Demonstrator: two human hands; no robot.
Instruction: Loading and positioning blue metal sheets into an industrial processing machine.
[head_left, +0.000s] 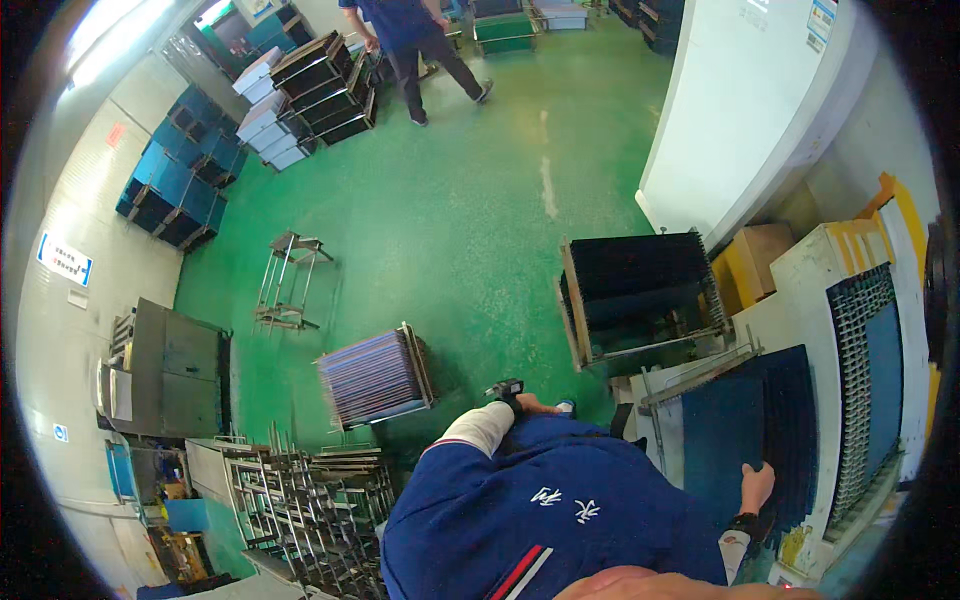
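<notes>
At the right, dark blue panels [722, 440] stand in a row on a pale surface beside a machine. My right hand [757, 487] is closed at the edge of the nearest panel, its fingers curled round that edge. A dark band circles the right wrist. My left hand [538, 404] hangs in front of my body, away from the panels. A small black device [506, 390] sits on the left wrist. The left fingers are too small and partly hidden to read.
A rack of black panels [640, 290] stands ahead right, and a rack of purplish panels [370, 375] ahead left. Beyond are a bare metal stand [287, 280] and stacked crates [315, 85]. Another person [405, 40] walks at the back. Metal frames [320, 505] crowd the lower left.
</notes>
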